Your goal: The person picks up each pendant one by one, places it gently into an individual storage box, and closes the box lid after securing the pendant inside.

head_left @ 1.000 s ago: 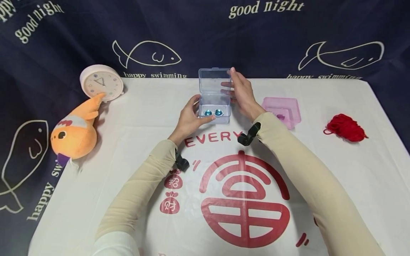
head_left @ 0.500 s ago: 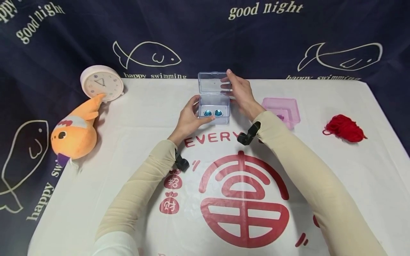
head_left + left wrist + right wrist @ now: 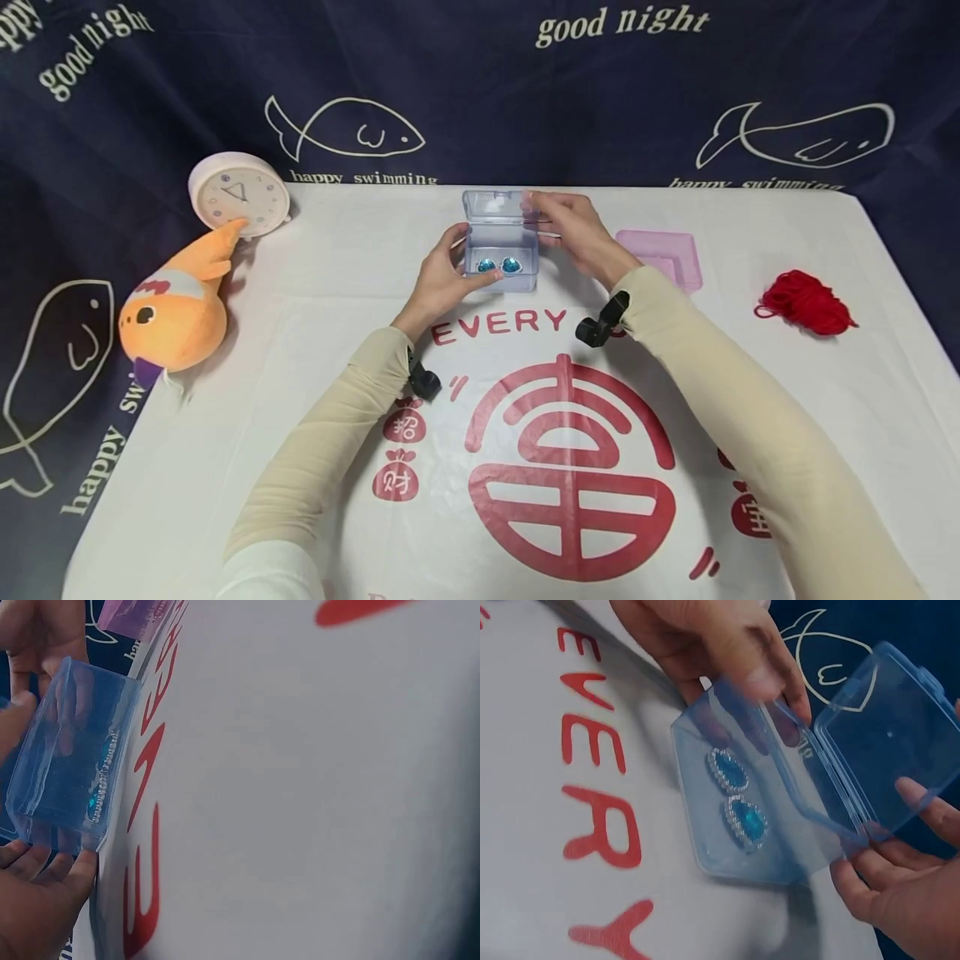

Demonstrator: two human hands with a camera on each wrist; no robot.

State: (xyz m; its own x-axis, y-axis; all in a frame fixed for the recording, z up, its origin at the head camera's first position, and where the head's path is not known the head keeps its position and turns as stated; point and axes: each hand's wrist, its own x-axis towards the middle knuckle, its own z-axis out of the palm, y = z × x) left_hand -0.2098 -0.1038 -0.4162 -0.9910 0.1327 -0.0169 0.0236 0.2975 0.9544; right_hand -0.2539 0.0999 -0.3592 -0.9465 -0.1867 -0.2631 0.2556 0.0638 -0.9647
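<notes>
A small clear blue plastic box (image 3: 517, 285) stands at the far middle of the table, its hinged lid (image 3: 491, 207) raised and leaning. Inside lie two blue gem ornaments (image 3: 746, 823) edged with tiny clear stones. My left hand (image 3: 442, 279) grips the box from its left side, thumb across the front and fingers round the side and back. My right hand (image 3: 577, 229) is at the lid's right edge. In the right wrist view its fingertips (image 3: 911, 791) touch the lid by its side and near the hinge.
A pink plastic box (image 3: 686, 246) stands right of the blue one, partly behind my right forearm. Red yarn (image 3: 806, 302) lies farther right. On the left are a pale round clock (image 3: 240, 196) and an orange plush toy (image 3: 176, 308). A dark printed curtain (image 3: 487, 83) hangs behind.
The lid has swung down and toward me from nearly upright, with my right fingers on it. My right wrist has shifted right. The left hand keeps its hold on the blue box.
</notes>
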